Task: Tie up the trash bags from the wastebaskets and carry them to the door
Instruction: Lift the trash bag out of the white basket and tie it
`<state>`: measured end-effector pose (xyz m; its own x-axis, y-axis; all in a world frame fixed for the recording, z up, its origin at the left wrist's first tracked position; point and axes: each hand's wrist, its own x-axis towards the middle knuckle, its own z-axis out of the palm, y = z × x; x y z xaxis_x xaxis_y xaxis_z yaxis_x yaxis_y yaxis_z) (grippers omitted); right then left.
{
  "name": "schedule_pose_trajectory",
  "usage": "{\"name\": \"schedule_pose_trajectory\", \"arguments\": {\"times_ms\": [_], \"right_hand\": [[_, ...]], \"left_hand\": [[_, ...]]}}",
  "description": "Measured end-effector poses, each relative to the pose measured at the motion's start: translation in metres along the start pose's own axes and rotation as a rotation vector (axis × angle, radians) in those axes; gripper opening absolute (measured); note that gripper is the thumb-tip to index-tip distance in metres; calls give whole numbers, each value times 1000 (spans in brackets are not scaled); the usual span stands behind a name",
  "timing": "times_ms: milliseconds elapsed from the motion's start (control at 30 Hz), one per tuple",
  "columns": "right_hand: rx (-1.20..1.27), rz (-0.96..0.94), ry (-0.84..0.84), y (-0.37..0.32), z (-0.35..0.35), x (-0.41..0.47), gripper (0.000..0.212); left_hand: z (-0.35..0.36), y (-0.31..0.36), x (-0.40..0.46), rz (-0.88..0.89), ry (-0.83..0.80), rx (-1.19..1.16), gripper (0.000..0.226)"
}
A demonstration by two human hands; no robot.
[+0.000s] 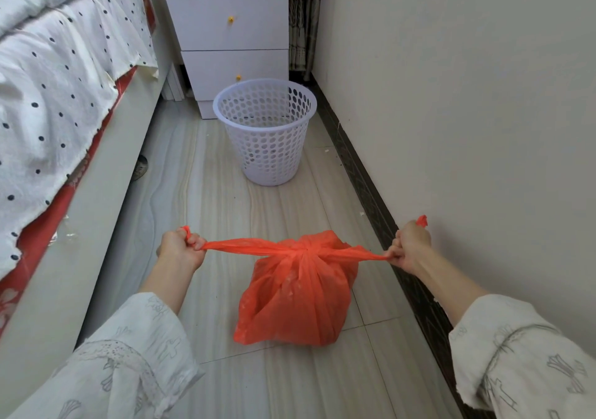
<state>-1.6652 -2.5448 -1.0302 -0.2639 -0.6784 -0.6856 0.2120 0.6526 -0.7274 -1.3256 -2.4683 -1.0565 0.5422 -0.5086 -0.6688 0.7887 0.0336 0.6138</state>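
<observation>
An orange-red plastic trash bag [298, 292] stands full on the tiled floor in front of me. Its two top ends are crossed into a knot at the bag's top and stretched out sideways. My left hand [181, 248] is fisted around the left end, to the left of the bag. My right hand [410, 244] grips the right end, close to the wall, with a scrap of orange plastic poking out above the fist. A white perforated wastebasket [266, 134] stands bare, with no bag in it, farther ahead on the floor.
A bed [58, 102] with a dotted white cover runs along the left. A white two-drawer nightstand [232, 28] stands behind the wastebasket. The wall [467, 96] and its dark baseboard [364, 186] close off the right. The floor strip between them is narrow.
</observation>
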Motion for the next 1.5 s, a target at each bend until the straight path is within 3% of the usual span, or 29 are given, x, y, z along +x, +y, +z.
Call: {"name": "schedule_pose_trajectory", "arguments": {"times_ms": [167, 267, 400, 500, 567, 633, 733, 800, 900, 1000, 1267, 1500], "right_hand": [[94, -159, -53, 5, 9, -1, 47], [274, -59, -76, 13, 13, 0, 39], [520, 169, -115, 35, 19, -4, 76], [493, 207, -176, 49, 41, -21, 59], [334, 126, -168, 62, 57, -27, 42], [71, -39, -49, 72, 68, -32, 36], [-199, -333, 92, 67, 74, -41, 48], [-170, -407, 10, 55, 80, -46, 57], [24, -353, -201, 45, 89, -45, 56], [151, -233, -282, 40, 84, -40, 52], [230, -118, -118, 16, 47, -1, 51], [271, -93, -91, 4, 35, 12, 51]], "left_hand": [[4, -4, -5, 120, -10, 59, 23], [-5, -8, -13, 65, -92, 30, 19], [-2, -14, -19, -39, -125, -299, 17], [1, -18, -20, -32, -133, -425, 39], [1, -27, -20, -56, -195, -263, 30], [2, -41, -24, -132, -285, -45, 25], [10, -58, -34, -208, -377, 98, 29], [24, -63, -42, -205, -444, 107, 31], [46, -68, -57, -142, -488, 204, 36], [53, -77, -75, -46, -490, 331, 31], [64, -94, -151, -101, -725, 606, 34], [61, -80, -162, -178, -795, 622, 40]]}}
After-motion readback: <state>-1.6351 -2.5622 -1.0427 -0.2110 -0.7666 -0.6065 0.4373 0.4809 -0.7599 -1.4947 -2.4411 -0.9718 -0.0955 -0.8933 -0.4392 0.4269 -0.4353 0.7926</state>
